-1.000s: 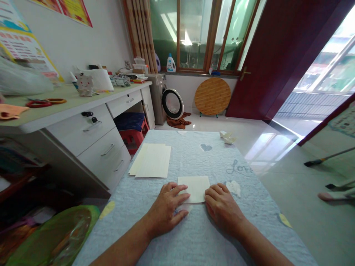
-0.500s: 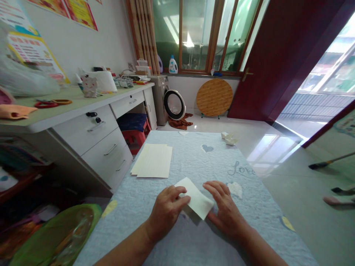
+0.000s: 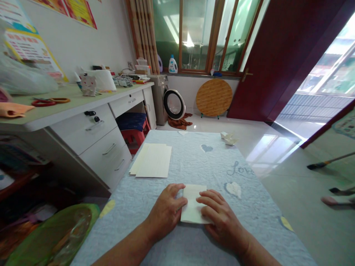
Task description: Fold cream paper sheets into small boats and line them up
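A small piece of pale paper, which looks folded, lies on the cloth-covered table in front of me. My left hand pinches its left edge between thumb and fingers. From the right, my right hand has curled fingers over the paper's top face, with the thumb by the near right corner. Beyond my left hand rests a stack of cream paper sheets. Two small folded paper pieces sit near the far right corner of the table.
Left of the table stands a white desk with scissors on top. A green basket is at the near left. Past the table are a red stool, an open washing machine door and a round wooden board.
The paper has turned from a slanted position to nearly square with me and now lies flatter. My right hand's fingers have moved left onto it.
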{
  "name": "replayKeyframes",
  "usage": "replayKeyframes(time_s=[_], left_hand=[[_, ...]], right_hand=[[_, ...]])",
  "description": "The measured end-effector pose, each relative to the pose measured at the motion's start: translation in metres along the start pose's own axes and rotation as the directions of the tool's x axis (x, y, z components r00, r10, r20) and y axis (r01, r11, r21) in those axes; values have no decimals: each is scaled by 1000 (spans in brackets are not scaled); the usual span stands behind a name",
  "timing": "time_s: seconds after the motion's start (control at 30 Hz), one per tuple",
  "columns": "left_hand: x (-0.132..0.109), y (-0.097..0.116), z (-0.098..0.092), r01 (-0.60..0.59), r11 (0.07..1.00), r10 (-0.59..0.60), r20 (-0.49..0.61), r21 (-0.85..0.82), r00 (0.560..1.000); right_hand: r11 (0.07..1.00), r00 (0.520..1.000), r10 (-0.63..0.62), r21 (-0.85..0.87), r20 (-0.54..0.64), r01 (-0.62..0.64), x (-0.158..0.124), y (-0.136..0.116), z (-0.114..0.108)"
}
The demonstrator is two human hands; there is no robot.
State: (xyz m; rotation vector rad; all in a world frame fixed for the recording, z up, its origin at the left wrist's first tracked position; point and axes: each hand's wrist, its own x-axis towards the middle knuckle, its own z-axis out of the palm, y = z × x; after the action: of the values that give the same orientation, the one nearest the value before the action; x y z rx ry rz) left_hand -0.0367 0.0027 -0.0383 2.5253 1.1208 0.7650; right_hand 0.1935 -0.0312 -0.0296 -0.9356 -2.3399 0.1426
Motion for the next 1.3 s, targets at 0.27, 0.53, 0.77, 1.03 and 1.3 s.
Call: replayKeyframes(time_s=[0.27, 0.53, 0.77, 1.03, 1.3], left_hand=[[2, 1, 1, 18, 989, -4, 96, -145, 995], [7, 5, -7, 387, 854, -350, 166, -347, 922], [9, 3, 5, 420, 863, -410, 95, -281, 907], [7, 2, 10, 311, 937, -310, 32, -160, 950], [10, 8, 5, 272, 959, -280, 120, 76, 952]], right_hand=[[945, 964, 242, 198, 113, -260, 5, -4, 2], [820, 854, 510, 242, 104, -519, 3, 12, 10], [724, 770, 630, 280, 101, -630, 1, 17, 23], [762, 782, 623, 231, -7, -605, 2, 15, 26], [777, 788, 612, 136, 67, -615, 8, 11, 21]])
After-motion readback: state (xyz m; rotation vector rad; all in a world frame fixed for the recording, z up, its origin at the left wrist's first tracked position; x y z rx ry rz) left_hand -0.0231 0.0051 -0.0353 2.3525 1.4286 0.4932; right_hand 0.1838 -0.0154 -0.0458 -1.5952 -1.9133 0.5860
